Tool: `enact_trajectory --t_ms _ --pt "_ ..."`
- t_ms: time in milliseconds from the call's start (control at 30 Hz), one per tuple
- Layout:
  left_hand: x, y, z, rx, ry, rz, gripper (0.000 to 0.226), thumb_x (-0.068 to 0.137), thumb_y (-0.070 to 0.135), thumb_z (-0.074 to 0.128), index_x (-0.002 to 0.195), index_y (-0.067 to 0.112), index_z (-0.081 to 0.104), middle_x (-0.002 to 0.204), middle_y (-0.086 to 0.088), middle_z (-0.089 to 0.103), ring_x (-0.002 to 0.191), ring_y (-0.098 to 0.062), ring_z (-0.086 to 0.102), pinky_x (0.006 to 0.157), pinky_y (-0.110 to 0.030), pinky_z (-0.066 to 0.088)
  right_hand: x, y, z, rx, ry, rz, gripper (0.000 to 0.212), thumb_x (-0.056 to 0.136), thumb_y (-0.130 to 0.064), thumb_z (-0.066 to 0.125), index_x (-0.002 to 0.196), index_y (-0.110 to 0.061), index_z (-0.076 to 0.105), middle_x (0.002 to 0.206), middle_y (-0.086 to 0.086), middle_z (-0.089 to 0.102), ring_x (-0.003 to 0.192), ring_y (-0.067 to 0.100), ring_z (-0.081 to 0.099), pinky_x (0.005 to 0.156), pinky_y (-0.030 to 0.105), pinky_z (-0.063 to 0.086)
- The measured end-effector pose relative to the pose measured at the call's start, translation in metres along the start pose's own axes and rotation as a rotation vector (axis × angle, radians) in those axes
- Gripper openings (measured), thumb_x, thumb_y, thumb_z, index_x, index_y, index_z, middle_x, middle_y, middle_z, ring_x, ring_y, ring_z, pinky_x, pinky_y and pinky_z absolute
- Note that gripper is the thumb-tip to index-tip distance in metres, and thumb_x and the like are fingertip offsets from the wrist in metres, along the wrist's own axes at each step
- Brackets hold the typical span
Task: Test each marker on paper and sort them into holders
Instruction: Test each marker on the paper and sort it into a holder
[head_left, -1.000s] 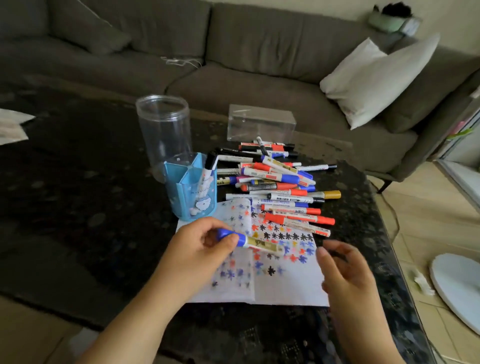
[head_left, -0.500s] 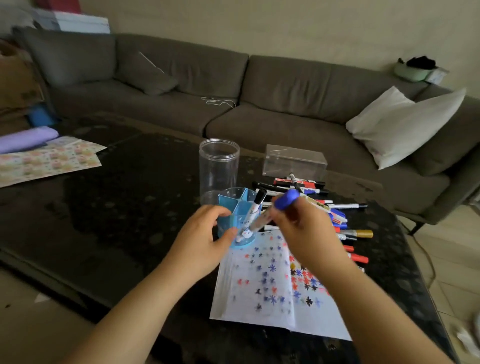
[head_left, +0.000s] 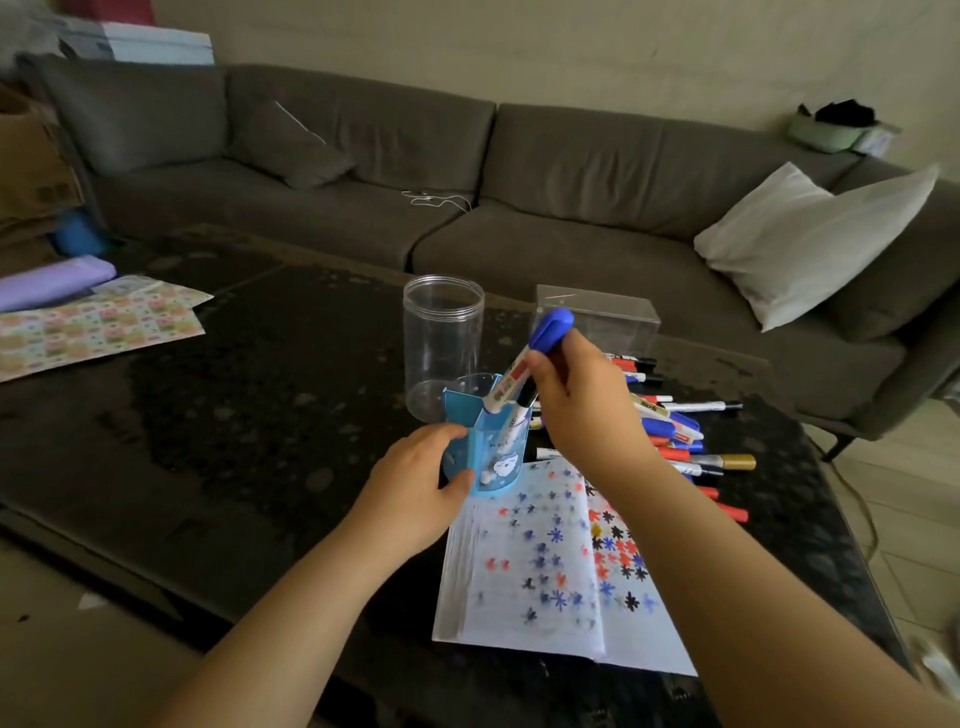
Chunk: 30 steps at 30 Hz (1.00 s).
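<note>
Blue-capped marker, moved off the paper, now enters the blue holder, pinched in right-hand grip; left hand clasps the holder: sorting proceeds.

table: glossy stone | jar: clear plastic | sofa: matt cloth

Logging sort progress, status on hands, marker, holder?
Right hand pinches blue-capped marker, tilted, lower end at blue holder rim. Left hand grips holder's side. Black-capped marker already inside; nothing blocking. Pile untested beside paper.
</note>
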<state>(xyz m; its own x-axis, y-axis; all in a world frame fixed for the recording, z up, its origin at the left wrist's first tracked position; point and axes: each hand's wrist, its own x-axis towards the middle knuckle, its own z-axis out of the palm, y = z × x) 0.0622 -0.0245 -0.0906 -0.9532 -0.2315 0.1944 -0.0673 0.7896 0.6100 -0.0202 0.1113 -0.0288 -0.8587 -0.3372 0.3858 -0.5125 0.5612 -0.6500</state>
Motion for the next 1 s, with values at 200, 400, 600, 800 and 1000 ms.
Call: enact_trajectory --t_ms 200,400,600,800,1000 --pt "-0.001 0.004 0.008 -0.047 0.006 0.002 0.046 0.090 0.025 0.058 0.134 0.023 0.044 0.137 0.008 0.046 0.123 -0.007 0.044 0.089 -0.014 0.036 0.000 0.011 0.019 -0.171 -0.305 0.132 0.028 0.099 -0.026 0.045 0.118 -0.007 0.052 0.095 0.006 0.054 0.078 0.017 0.051 0.069 0.027 0.039" --pt "-0.007 0.008 0.026 -0.081 -0.021 -0.014 0.038 0.091 0.024 0.057 0.128 0.022 0.049 0.127 0.007 0.052 0.114 -0.006 0.050 0.088 -0.014 0.037 -0.016 0.030 0.030 -0.183 -0.425 0.148 0.034 0.099 -0.026 0.045 0.131 -0.015 0.048 0.111 0.010 0.063 0.086 0.019 0.058 0.071 0.025 0.046" --pt "-0.004 0.025 0.057 -0.075 -0.042 0.023 0.037 0.091 0.025 0.057 0.127 0.024 0.051 0.124 0.009 0.055 0.109 -0.005 0.051 0.088 -0.015 0.037 -0.058 0.079 0.011 -0.080 -0.259 0.176 0.037 0.097 -0.024 0.050 0.133 -0.020 0.048 0.100 -0.001 0.060 0.082 0.011 0.055 0.072 0.020 0.043" --pt "0.001 0.055 0.099 -0.080 -0.050 0.155 0.032 0.091 0.020 0.055 0.123 0.019 0.054 0.125 0.005 0.050 0.119 -0.011 0.043 0.090 -0.012 0.025 -0.091 0.157 -0.026 -0.392 -0.142 0.382 0.036 0.096 -0.026 0.051 0.130 -0.018 0.052 0.131 0.002 0.050 0.116 0.019 0.047 0.096 0.030 0.041" --pt "0.006 0.069 0.135 -0.169 -0.037 0.149 0.029 0.090 0.020 0.056 0.119 0.020 0.058 0.118 0.007 0.055 0.113 -0.009 0.048 0.092 -0.016 0.031 -0.083 0.190 -0.041 -0.632 -0.190 0.399 0.038 0.097 -0.035 0.046 0.134 -0.025 0.046 0.138 -0.002 0.045 0.130 0.022 0.034 0.108 0.038 0.026"
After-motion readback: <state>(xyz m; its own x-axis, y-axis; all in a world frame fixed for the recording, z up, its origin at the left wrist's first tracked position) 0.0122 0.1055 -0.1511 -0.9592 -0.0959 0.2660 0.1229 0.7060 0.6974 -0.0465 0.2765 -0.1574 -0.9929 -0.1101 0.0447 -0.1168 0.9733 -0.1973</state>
